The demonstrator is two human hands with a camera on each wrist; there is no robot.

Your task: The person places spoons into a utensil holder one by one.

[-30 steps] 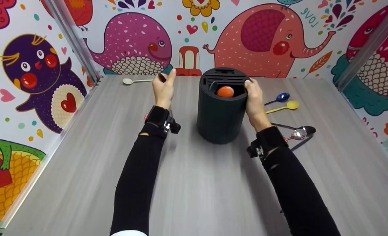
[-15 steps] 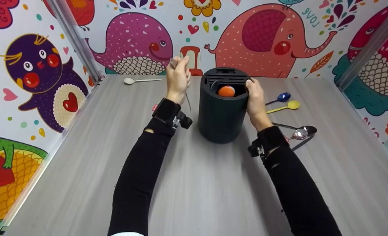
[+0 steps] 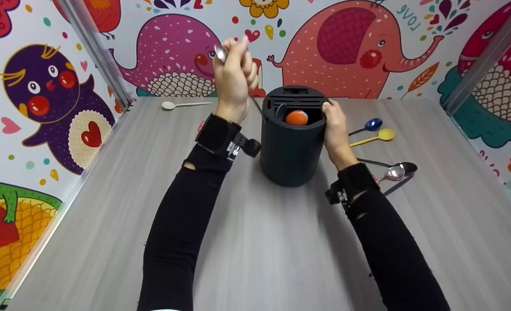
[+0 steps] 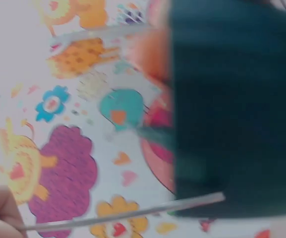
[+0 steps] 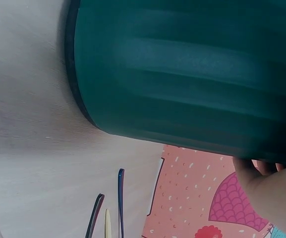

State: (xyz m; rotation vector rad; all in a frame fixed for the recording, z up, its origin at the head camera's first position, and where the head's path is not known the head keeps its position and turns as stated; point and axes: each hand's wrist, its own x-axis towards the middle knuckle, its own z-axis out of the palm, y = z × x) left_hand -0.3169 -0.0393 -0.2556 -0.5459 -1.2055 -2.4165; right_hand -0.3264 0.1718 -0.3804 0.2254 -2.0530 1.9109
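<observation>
Head view: my left hand (image 3: 234,80) is raised beside the dark holder (image 3: 293,142), fingers curled round a metal spoon (image 3: 220,54) — bowl up, handle slanting down toward the rim.
Right hand: my right hand (image 3: 335,129) wraps the holder's right side, fingers bent on its wall.
Holder: upright mid-table (image 3: 255,242), an orange spoon (image 3: 297,117) showing in its top.
Left wrist view: blurred — the thin handle (image 4: 128,214) reaches the holder's wall.
Loose spoons: white (image 3: 182,104) far left; blue (image 3: 367,126) and yellow (image 3: 376,136) right.
</observation>
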